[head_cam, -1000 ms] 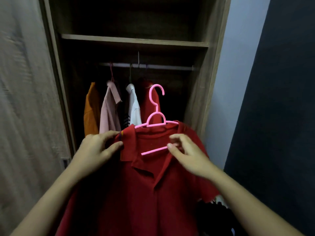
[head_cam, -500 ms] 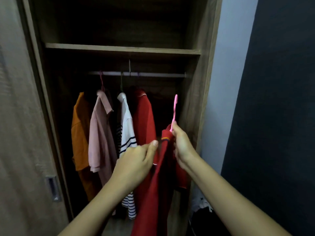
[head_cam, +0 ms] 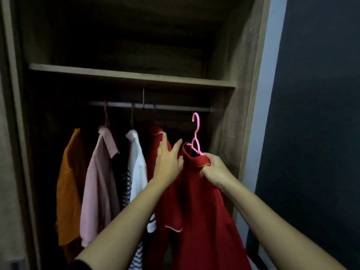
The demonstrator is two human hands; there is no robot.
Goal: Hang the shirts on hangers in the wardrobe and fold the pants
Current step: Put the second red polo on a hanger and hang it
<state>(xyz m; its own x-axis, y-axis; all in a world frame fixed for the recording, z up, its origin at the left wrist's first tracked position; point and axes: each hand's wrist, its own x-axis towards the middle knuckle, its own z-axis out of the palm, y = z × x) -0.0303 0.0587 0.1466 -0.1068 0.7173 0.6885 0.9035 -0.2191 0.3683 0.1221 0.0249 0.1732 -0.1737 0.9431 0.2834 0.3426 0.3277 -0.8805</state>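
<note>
Though unhung, shirt point(head_cam: 204, 211) in R fingers point(head_cam: 212, 160)

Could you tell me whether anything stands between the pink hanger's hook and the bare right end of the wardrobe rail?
Nothing visible does. The pink hanger, gripped with its red shirt by the right hand, has its hook just below the rail's bare stretch. The nearest hanging shirt is further left, behind the open left hand.
</note>
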